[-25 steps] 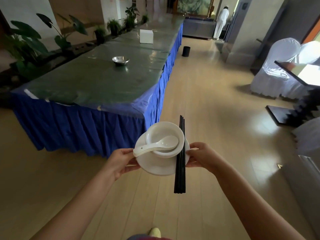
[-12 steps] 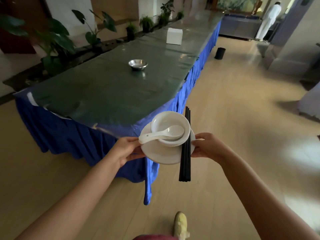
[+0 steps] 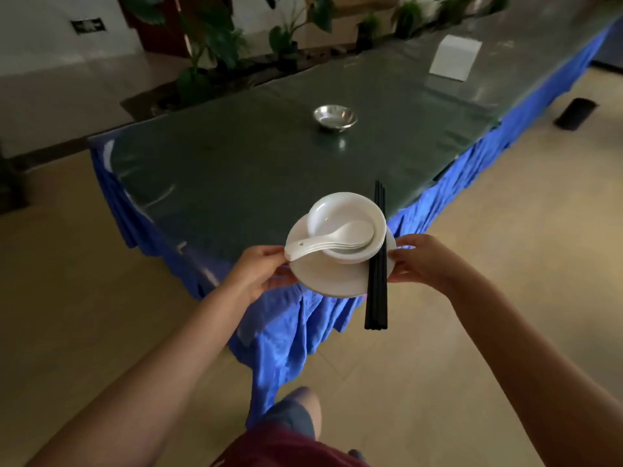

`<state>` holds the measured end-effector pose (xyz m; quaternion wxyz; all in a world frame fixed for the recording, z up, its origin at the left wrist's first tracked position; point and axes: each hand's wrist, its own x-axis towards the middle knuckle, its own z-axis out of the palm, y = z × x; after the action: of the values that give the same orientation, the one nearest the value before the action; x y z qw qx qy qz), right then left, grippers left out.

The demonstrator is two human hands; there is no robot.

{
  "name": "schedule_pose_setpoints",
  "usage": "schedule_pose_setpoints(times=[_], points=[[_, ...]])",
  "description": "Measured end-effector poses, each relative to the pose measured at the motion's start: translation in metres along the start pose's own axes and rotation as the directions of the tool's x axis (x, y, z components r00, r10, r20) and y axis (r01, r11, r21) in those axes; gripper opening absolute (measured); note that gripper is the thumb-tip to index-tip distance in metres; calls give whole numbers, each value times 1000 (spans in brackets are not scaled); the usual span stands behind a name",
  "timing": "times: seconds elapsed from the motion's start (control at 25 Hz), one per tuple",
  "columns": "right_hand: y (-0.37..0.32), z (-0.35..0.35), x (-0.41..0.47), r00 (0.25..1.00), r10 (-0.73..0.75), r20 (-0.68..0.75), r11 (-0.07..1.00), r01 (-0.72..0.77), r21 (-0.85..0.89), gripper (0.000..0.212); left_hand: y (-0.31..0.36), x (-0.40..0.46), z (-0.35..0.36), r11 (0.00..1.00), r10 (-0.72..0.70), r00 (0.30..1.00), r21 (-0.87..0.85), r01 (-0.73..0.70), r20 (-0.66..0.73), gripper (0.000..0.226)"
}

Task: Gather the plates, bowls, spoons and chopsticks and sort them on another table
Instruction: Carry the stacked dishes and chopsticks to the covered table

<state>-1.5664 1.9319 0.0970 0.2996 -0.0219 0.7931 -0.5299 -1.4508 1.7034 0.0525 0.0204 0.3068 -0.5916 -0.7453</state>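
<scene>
I carry a stack of white plates (image 3: 332, 278) with both hands, held over the near corner of a long table (image 3: 256, 170). White bowls (image 3: 347, 215) sit nested on the plates, and white spoons (image 3: 328, 242) lie across the bowls with their handles pointing left. Black chopsticks (image 3: 377, 264) lie along the plates' right side, their ends sticking out toward me. My left hand (image 3: 258, 273) grips the plates' left rim, thumb by the spoon handles. My right hand (image 3: 423, 259) grips the right rim beside the chopsticks.
The table has a dark green glossy top and a blue skirt (image 3: 293, 335). A metal bowl (image 3: 335, 117) stands on it further back, and a white box (image 3: 455, 57) near its far end. Potted plants (image 3: 215, 45) line the far side. A black bin (image 3: 574, 113) stands on the tan floor at right.
I have walked up to the table and turned left toward it; its corner now lies under the stack. Both hands keep the same hold on the plates.
</scene>
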Motion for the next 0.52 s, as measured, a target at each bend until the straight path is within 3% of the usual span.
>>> schedule_pose_setpoints(times=[0.52], points=[[-104,-23,276,944,-5,329,996,33,-78,22,69,191,24,992,-25,974,-128,-4,-223,5]])
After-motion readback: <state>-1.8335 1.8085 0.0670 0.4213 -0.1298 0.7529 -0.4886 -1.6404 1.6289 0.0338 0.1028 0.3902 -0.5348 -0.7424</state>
